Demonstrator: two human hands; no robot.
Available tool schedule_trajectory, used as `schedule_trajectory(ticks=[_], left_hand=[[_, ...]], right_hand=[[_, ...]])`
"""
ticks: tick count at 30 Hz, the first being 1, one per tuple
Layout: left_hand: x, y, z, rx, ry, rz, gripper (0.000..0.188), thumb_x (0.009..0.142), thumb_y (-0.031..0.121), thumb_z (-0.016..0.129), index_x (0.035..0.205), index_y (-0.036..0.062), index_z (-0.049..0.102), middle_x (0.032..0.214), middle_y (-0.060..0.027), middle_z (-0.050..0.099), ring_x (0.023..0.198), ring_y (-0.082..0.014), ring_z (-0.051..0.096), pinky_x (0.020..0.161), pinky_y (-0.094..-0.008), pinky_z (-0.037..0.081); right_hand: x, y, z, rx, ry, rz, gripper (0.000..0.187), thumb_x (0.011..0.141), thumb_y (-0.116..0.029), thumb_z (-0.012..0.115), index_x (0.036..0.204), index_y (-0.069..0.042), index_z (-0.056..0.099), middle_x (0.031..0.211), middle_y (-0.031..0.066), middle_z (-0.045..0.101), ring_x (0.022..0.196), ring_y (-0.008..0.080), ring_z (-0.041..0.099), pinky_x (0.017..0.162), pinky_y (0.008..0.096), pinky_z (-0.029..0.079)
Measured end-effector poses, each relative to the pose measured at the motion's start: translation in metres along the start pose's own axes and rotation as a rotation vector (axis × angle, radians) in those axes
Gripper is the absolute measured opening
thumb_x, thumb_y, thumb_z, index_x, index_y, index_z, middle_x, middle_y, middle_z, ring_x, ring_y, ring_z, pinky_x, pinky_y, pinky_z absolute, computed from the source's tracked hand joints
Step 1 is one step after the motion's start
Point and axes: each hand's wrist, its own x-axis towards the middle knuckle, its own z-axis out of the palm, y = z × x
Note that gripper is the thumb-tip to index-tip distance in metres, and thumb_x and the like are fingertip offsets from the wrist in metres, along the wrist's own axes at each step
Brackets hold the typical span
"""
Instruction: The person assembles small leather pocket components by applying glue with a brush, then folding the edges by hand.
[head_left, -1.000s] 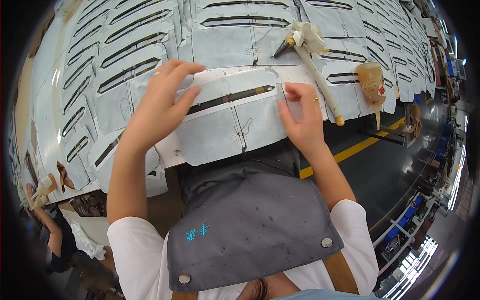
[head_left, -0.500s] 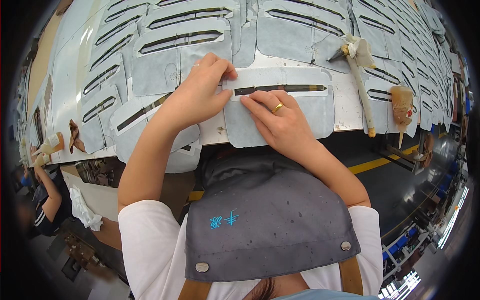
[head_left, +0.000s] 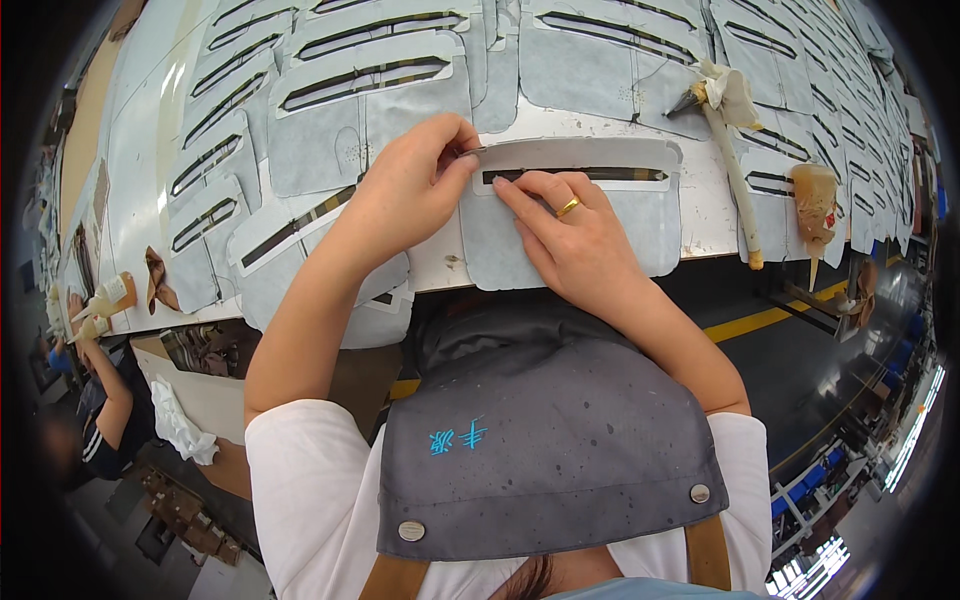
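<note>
In front of me a light grey panel (head_left: 570, 245) with a dark, narrow slot (head_left: 600, 174) framed in white lies at the table's near edge. My left hand (head_left: 420, 185) is closed, thumb and fingers pinching the panel's upper left corner, which is slightly lifted. My right hand (head_left: 585, 225), with a gold ring on it, rests over the panel. Its fingertips press beside the left end of the slot, and its thumb is apart from them. Another slotted panel (head_left: 310, 235) lies partly under my left forearm.
Rows of similar grey panels (head_left: 590, 80) cover the table (head_left: 712, 220). A stained brush (head_left: 738, 190) lies to the right, near an amber glue bottle (head_left: 815, 205). At far left another person's arm (head_left: 112, 395) reaches near a second bottle (head_left: 115, 292).
My left fingers have closed on the panel's upper left corner and raised it a little. The right hand stays on the panel. The whole view has shifted slightly.
</note>
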Motion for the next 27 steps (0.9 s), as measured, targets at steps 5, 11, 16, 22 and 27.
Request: schedule_trajectory(ticks=[5,11,16,22,27], left_hand=[[0.001,-0.005,0.007,-0.149,0.003,0.022,0.009,0.094,0.005,0.054,0.101,-0.0001,0.054,0.089,-0.0039,0.058,0.084,-0.0111,0.053,0.077,-0.0257,0.044],[0.004,0.001,0.004,-0.246,-0.067,-0.06,0.006,0.096,0.005,0.052,0.1,0.0012,0.051,0.087,-0.0003,0.053,0.083,-0.0076,0.047,0.076,-0.0232,0.04],[0.001,-0.007,0.001,-0.438,-0.168,-0.099,0.01,0.094,0.004,0.053,0.104,0.0019,0.051,0.094,-0.0014,0.053,0.09,-0.0091,0.049,0.079,-0.0248,0.041],[-0.011,-0.013,-0.006,0.084,0.029,0.261,0.027,0.084,-0.002,0.057,0.11,0.0046,0.058,0.109,-0.0079,0.054,0.102,-0.0216,0.053,0.09,-0.0304,0.04],[-0.015,-0.016,-0.003,0.309,-0.04,0.329,0.033,0.08,-0.003,0.057,0.11,0.0086,0.061,0.112,-0.0083,0.055,0.108,-0.0269,0.05,0.097,-0.0379,0.032]], right_hand=[[0.0,-0.001,-0.003,0.018,-0.016,0.014,0.041,0.079,-0.001,0.065,0.119,-0.003,0.063,0.11,0.0089,0.057,0.096,0.0263,0.055,0.085,0.0371,0.047],[0.0,-0.001,-0.002,0.044,-0.01,0.034,0.041,0.076,0.0,0.065,0.117,-0.003,0.064,0.108,0.0083,0.057,0.096,0.026,0.056,0.084,0.0368,0.047],[0.001,0.0,-0.001,0.027,-0.018,0.005,0.04,0.073,-0.004,0.064,0.113,-0.005,0.064,0.105,0.0042,0.056,0.093,0.0226,0.053,0.079,0.0342,0.048],[0.005,0.001,0.0,-0.023,-0.042,-0.014,0.041,0.074,-0.006,0.063,0.114,-0.006,0.063,0.105,0.0038,0.056,0.091,0.0231,0.052,0.081,0.0346,0.048],[0.009,0.003,-0.006,-0.066,-0.116,-0.032,0.046,0.075,-0.008,0.063,0.121,-0.01,0.061,0.104,0.0045,0.057,0.089,0.0234,0.052,0.081,0.0349,0.048]])
